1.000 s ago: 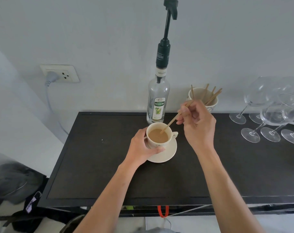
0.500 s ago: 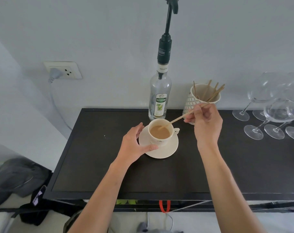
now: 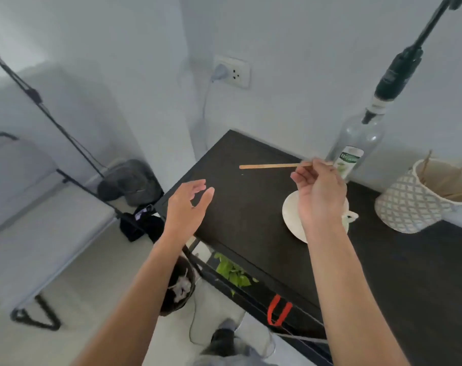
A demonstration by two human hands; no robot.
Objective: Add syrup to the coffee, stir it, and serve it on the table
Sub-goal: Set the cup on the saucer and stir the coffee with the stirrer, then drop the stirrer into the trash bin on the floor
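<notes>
My right hand (image 3: 318, 195) pinches a wooden stir stick (image 3: 269, 166), held level and pointing left above the black table (image 3: 251, 207). That hand hides most of the cream coffee cup; only its handle (image 3: 351, 216) and the white saucer (image 3: 290, 215) under it show. My left hand (image 3: 187, 207) hovers open and empty over the table's left edge, apart from the cup. The clear syrup bottle (image 3: 356, 146) with a dark pump stands against the wall behind the cup.
A patterned white holder (image 3: 409, 207) with several wooden sticks stands at the right. Left of the table are a grey bench (image 3: 39, 233), a dark bin (image 3: 177, 286) on the floor and a black tripod leg (image 3: 53, 120). A wall socket (image 3: 231, 71) has a plug in it.
The stick has come out of the cup and swung left. My left hand let go of the cup and moved left. The view turned left and down.
</notes>
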